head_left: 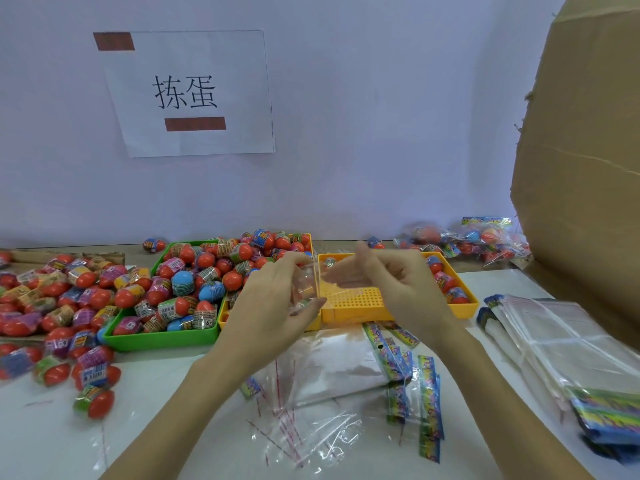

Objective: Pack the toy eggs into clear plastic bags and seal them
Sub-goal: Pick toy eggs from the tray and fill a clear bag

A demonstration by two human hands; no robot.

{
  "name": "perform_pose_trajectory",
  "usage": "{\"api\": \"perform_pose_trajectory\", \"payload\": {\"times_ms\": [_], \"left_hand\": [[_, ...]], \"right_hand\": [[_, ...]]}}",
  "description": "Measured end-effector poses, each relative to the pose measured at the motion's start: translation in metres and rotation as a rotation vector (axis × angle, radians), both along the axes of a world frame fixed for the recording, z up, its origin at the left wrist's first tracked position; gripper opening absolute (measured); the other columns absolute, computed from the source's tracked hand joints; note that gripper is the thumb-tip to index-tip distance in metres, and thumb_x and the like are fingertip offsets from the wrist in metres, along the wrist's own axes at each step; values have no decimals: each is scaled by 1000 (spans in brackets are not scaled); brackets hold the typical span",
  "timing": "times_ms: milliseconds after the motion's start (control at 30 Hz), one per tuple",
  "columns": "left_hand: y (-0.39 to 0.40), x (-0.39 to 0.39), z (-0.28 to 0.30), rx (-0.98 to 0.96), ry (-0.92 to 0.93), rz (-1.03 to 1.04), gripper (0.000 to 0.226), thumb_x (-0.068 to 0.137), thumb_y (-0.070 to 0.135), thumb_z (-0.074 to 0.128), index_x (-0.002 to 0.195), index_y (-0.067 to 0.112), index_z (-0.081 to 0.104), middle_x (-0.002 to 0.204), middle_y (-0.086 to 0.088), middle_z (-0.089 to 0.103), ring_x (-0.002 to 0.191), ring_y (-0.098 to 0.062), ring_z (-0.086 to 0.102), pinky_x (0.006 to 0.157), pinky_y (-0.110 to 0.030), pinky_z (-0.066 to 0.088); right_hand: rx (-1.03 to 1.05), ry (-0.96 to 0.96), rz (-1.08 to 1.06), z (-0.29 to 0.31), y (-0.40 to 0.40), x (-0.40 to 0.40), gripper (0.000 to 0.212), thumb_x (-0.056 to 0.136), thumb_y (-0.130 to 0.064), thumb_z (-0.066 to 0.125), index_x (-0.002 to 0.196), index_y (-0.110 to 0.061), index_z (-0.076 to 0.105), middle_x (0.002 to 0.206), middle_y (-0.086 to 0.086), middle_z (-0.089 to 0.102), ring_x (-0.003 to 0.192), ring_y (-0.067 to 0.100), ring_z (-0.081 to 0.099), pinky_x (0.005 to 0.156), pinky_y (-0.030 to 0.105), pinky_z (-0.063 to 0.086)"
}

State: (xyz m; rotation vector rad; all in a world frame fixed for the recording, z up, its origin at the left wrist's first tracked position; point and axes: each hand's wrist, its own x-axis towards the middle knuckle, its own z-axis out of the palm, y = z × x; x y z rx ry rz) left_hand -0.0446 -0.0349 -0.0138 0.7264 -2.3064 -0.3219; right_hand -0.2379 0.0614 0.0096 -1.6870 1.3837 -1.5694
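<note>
1 wall sign point(188, 93): "拣蛋"

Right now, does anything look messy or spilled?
Yes. Many toy eggs lie loose on the table left of the green tray instead of in it, and one stray egg sits alone by the wall.

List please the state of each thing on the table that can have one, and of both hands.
green tray: heaped full of toy eggs.
yellow tray: mostly bare, a few eggs at its right side.
clear bag: held up between both hands, blurred.
left hand: fingers curled on the clear bag.
right hand: fingers pinching the bag.
packed bags: filled, lying at the back right.
empty bags: stacked flat.
</note>
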Motion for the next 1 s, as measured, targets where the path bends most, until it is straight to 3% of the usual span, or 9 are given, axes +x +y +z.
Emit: {"api": "perform_pose_trajectory", "payload": {"times_ms": [133,233,367,500,567,700,833,900,1000], "left_hand": [[-3,1,-2,85,36,-21,50,97,37,74,138,27,47,97,11,58,90,-11,59,80,-37,55],[-2,-2,-6,97,38,-46,53,99,37,72,144,27,45,99,12,56,90,-6,55,79,-28,50],[2,-6,-8,141,63,-79,57,99,37,71,147,30,42,99,15,52,90,2,50,78,-17,41],[8,-8,-8,234,107,-163,70,92,45,79,148,33,39,110,10,55,107,6,50,85,-2,41],[7,-7,-8,303,62,-190,89,82,53,86,151,40,31,127,12,52,119,2,48,91,0,40],[9,-7,-10,267,-63,-201,104,80,22,89,157,43,22,123,14,42,116,-7,44,102,-21,48],[8,-8,-12,281,-51,-181,94,85,10,77,157,40,25,123,9,45,113,-13,52,104,-39,49],[6,-7,-12,312,-9,-182,92,88,14,77,156,44,23,129,15,45,114,-8,56,102,-32,50],[4,-8,-14,324,91,-170,80,96,21,74,156,41,26,131,16,46,115,-5,58,97,-27,53]], "right_hand": [[-59,140,-437,-5,-5,-22,30,111,-23,50,105,-13,79,92,-6,79,90,9,75,83,31,61],[155,486,-738,-17,-8,-40,24,106,-15,56,122,-12,74,124,2,70,117,17,63,99,28,50],[527,664,-881,-31,-12,-54,30,106,-17,52,129,-14,72,146,12,54,135,35,46,111,49,40],[723,718,-1000,-36,-11,-59,22,103,-20,49,103,-15,71,126,13,62,122,37,48,104,48,36],[713,716,-1010,-39,-11,-64,21,102,-18,51,105,-14,72,122,13,64,120,36,48,102,46,36],[634,688,-944,-36,-10,-67,28,104,-15,57,127,-18,72,128,9,67,121,35,53,101,44,39],[309,458,-818,-26,-11,-56,26,104,-19,62,129,-17,70,121,3,71,114,23,62,102,44,50],[135,119,-668,-18,-12,-45,22,104,-22,64,124,-18,73,110,-6,76,105,12,69,91,33,59],[42,-445,-282,-5,-11,-23,19,106,-26,61,114,-20,78,107,-2,79,104,18,75,80,26,62]]}}
